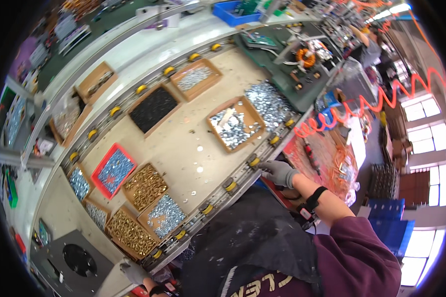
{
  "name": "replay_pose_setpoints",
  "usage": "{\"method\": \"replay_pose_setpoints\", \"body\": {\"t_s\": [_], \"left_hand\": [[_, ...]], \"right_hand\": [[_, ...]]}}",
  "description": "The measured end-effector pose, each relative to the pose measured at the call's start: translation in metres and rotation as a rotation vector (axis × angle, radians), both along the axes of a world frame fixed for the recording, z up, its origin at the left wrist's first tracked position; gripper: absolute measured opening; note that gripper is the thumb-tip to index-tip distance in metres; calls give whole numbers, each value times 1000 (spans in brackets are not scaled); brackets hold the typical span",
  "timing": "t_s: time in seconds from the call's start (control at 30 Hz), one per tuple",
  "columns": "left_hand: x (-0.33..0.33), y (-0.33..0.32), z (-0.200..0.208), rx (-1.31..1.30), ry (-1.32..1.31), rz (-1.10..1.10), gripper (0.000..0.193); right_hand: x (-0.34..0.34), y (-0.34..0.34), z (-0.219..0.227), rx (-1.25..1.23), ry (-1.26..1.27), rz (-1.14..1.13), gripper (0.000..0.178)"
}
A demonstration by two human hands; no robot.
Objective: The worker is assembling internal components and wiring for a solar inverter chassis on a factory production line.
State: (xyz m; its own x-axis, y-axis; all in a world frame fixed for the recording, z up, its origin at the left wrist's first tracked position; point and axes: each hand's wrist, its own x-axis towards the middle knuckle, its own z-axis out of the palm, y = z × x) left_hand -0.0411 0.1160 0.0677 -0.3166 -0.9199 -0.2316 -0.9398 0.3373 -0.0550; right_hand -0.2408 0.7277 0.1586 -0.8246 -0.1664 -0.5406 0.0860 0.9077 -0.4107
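Note:
My right hand (281, 174), in a grey glove, is at the near rail with its fingers stretched toward a yellow roller (253, 161); nothing shows in it. At the lower left, my left hand (134, 272), also gloved, is by the table's near edge, beside a dark flat panel (64, 265) with a round black opening. Its fingers are too blurred to read. Close to that hand stands a cardboard tray of brass-coloured fasteners (132, 233). A cardboard tray of shiny metal parts (235, 123) lies beyond my right hand.
More trays hold small silver parts (166, 216), black pieces (154, 108) and brass fasteners (146, 186); one tray is red (115, 171). Loose metal parts (268, 105) lie beside a dark green panel with a copper coil (306, 58). A coiled orange hose (362, 106) hangs at right.

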Motion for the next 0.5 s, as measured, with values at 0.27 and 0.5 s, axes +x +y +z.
{"method": "replay_pose_setpoints", "body": {"t_s": [0.27,0.5], "left_hand": [[-39,135,12,29,-5,-286,48],[-92,260,22,148,76,-439,43]], "right_hand": [[27,169,4,217,0,-421,36],[29,351,-27,196,223,-683,37]]}}
